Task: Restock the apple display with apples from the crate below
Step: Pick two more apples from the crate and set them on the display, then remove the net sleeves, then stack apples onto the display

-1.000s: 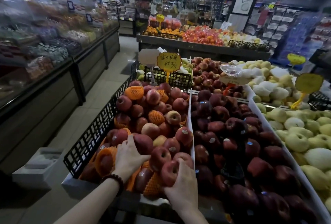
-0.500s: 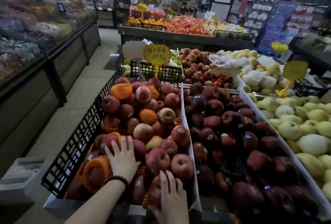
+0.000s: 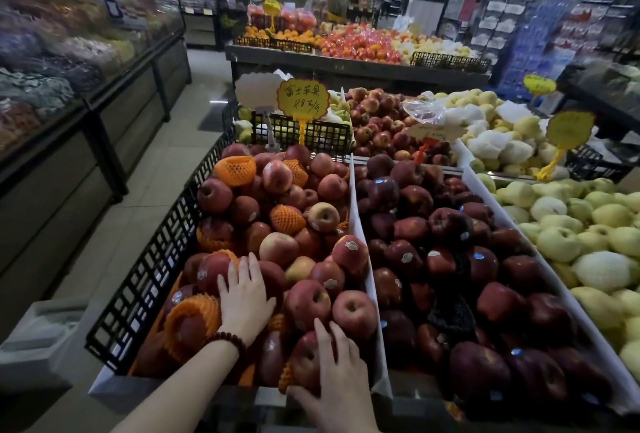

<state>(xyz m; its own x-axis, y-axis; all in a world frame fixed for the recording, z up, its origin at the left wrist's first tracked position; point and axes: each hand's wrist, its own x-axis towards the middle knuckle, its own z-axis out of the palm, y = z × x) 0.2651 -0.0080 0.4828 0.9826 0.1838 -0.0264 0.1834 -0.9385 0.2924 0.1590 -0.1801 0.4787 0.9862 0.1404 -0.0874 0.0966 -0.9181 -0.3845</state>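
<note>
While both hands rest on the near end of the apple display (image 3: 277,224), the left hand (image 3: 246,301) lies palm down with its fingers spread over a red apple (image 3: 270,280) near the display's front left corner, laid on it and not closed round it. A dark bead bracelet (image 3: 227,337) circles that wrist. The right hand (image 3: 337,373) sits at the front edge, its fingers spread and curved over the top of another red apple (image 3: 306,360); its grip cups the fruit from the near side, though whether it truly clamps the fruit cannot be told. Several apples in the pile wear orange foam nets (image 3: 194,315), and many carry small stickers. A black plastic lattice wall (image 3: 152,280) runs along the display's left side, and a white divider (image 3: 363,242) bounds its right side. Beyond the divider lies a bin of dark red apples (image 3: 450,259), and past that, at the right edge, pale green fruit (image 3: 571,231). At the far edge of the display stands a yellow price sign (image 3: 302,99) with handwritten characters. No crate shows below the display in this view. The aisle floor (image 3: 149,183) runs along the left
</note>
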